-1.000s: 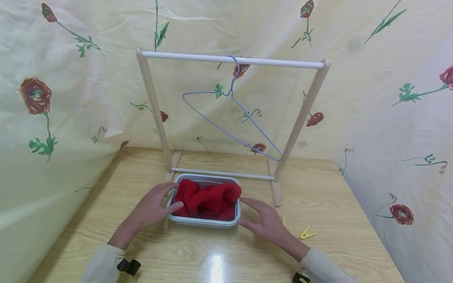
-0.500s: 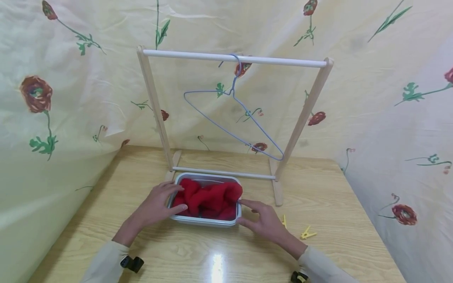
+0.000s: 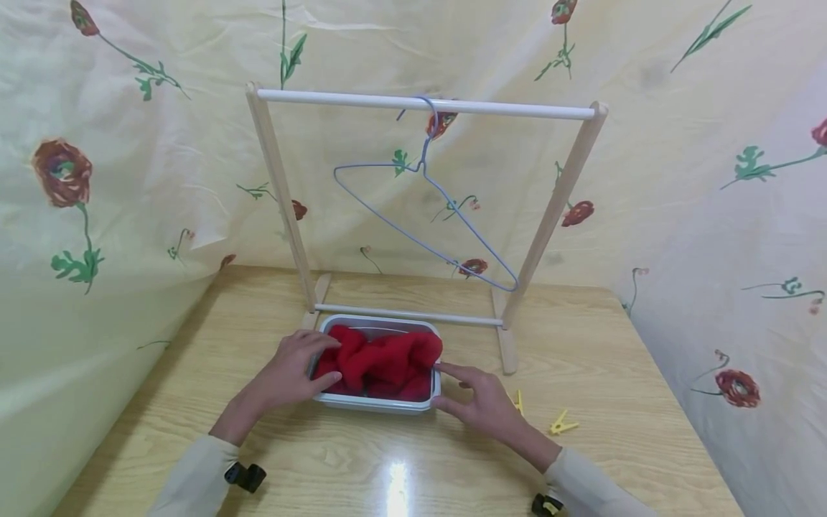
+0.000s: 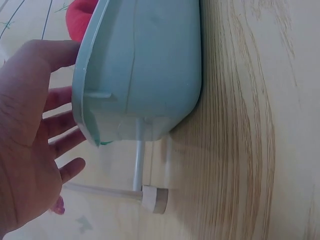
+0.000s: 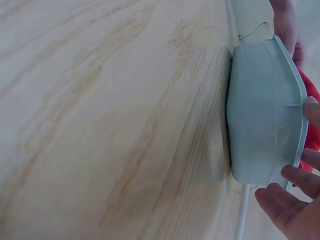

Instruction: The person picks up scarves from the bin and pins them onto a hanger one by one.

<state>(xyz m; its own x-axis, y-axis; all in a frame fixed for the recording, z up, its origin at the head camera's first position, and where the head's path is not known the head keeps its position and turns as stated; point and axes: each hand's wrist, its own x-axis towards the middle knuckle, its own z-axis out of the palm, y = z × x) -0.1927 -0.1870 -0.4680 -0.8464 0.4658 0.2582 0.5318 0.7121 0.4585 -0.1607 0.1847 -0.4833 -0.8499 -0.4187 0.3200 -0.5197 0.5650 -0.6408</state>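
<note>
A grey-blue plastic tub (image 3: 381,406) stands on the table with a crumpled red cloth (image 3: 388,362) inside. My left hand (image 3: 293,370) reaches over the tub's left end, thumb and fingers spread apart above the cloth; whether the fingertips touch it cannot be told. In the left wrist view the fingers (image 4: 60,122) of that hand lie loosely past the rim. At the tub's right end is my right hand (image 3: 481,406), its thumb and forefinger at the rim. The right wrist view shows its fingers (image 5: 300,180) relaxed, with the thumb against the rim.
Behind the tub stands a wooden rack with a white top rail (image 3: 349,100). A blue wire hanger (image 3: 423,248) hangs from that rail, tilted down to the right. To the right of my right hand lie yellow clothespins (image 3: 561,424). Flowered fabric (image 3: 161,215) surrounds the wooden table (image 3: 336,459).
My left hand has moved slightly right, its fingers further over the tub. The right hand has come in a little against the rim. Cloth and tub look unmoved.
</note>
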